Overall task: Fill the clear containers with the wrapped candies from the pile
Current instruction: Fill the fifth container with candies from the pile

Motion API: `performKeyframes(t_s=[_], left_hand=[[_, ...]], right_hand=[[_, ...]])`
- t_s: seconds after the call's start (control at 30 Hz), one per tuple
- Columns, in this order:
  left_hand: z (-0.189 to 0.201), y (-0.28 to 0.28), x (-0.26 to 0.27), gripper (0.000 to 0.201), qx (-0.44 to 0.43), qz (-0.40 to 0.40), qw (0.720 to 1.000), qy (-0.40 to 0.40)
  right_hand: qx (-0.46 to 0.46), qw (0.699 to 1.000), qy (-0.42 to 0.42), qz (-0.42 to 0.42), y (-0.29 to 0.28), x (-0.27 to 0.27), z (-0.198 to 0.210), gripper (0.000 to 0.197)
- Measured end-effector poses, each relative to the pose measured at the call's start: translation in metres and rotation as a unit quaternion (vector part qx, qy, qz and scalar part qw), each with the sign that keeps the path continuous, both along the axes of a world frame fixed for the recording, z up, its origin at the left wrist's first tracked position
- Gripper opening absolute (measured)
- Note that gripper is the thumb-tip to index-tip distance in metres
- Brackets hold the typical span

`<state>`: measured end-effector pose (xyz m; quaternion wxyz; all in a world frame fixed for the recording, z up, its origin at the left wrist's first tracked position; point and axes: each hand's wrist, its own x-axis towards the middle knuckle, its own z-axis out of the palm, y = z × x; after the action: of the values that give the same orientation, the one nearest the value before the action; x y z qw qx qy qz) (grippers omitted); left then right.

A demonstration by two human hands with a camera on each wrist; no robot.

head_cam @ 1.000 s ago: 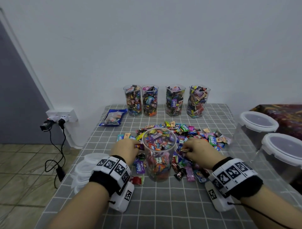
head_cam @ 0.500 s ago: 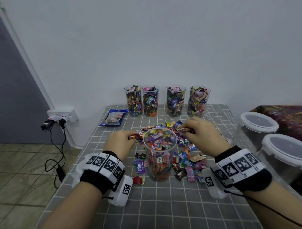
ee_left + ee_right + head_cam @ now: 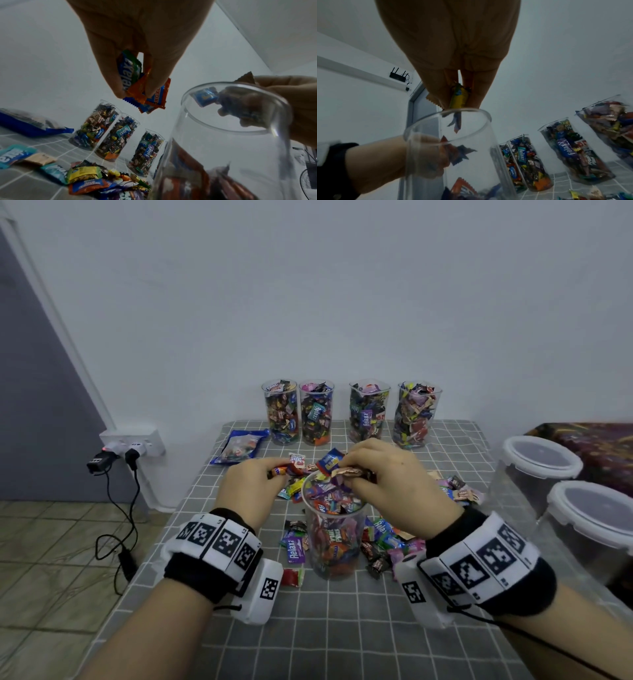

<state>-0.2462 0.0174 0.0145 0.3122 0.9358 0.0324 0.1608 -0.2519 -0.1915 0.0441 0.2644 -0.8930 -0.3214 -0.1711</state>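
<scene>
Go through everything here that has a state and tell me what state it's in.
Near cup: upright, open, nearly full.
Four back cups: upright, full.
Left hand: pinching candies.
Right hand: pinching candies over the near cup.
Tubs: lidded.
Plugs: plugged in.

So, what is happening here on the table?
A person is filling a clear cup with candies from the pile. Both hands hold candies at the cup's rim: the left hand pinches a few wrappers, the right hand holds some over the opening. The cup is nearly full. Four full cups stand by the wall.
</scene>
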Motion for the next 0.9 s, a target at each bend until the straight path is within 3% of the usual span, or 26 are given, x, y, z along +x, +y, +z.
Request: performKeyframes(t_s=[0.33,0.5,0.6,0.8,0.9], left_hand=[[0.000,-0.001,-0.004,0.029,-0.006,0.001,1.000,-0.007],[0.004,0.001,-0.004,0.028,-0.004,0.004,1.000,-0.012],[0.009,0.000,-0.006,0.029,-0.003,0.003,1.000,-0.026],[0.022,-0.002,-0.010,0.024,-0.070,-0.034,0.994,-0.074],[0.030,-0.006,-0.013,0.022,-0.066,-0.068,0.994,-0.060]], right_hand=[[-0.062,0.996,0.056,-0.010,0.013,-0.003,-0.002,0.031],[-0.022,0.998,0.058,-0.010,0.008,-0.004,-0.008,0.031],[0.059,0.996,0.068,-0.024,0.002,-0.005,-0.017,0.034],[0.132,0.940,0.313,0.018,-0.010,-0.005,-0.039,0.099],[0.170,0.923,0.344,0.035,-0.008,-0.003,-0.052,0.110]])
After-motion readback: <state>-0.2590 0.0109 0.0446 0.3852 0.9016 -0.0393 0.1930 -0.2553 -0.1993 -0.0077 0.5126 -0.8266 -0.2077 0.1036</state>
